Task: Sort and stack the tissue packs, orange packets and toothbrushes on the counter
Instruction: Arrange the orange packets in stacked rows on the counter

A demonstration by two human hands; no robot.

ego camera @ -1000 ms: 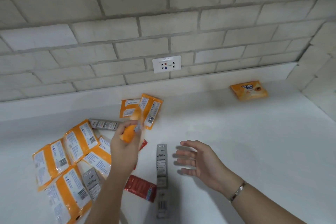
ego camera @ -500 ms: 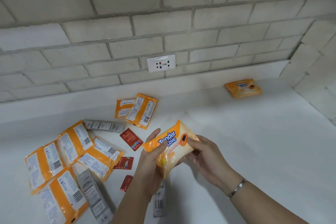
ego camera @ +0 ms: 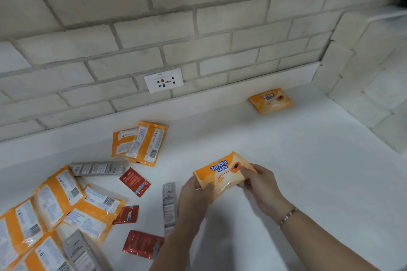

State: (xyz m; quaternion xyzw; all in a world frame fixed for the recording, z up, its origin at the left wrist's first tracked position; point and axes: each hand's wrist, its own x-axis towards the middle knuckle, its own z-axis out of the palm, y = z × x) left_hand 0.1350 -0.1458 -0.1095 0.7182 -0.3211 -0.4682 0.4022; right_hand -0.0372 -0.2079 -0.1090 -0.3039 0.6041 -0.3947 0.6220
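Observation:
An orange "Tender Love" tissue pack is held label up above the white counter. My left hand grips its left end and my right hand pinches its right end. A second tissue pack lies alone at the back right near the wall. Several orange packs lie face down at the left, and two more overlap at the back middle. Grey toothbrush packs lie at the left, by my left wrist and at the bottom left.
Three small red sachets are scattered between the piles. A wall socket sits in the brick backsplash. The brick wall turns a corner at the right.
My left hand lifted an orange tissue pack from the pile, my right hand joined it, and both hands carried the pack to the right, label up.

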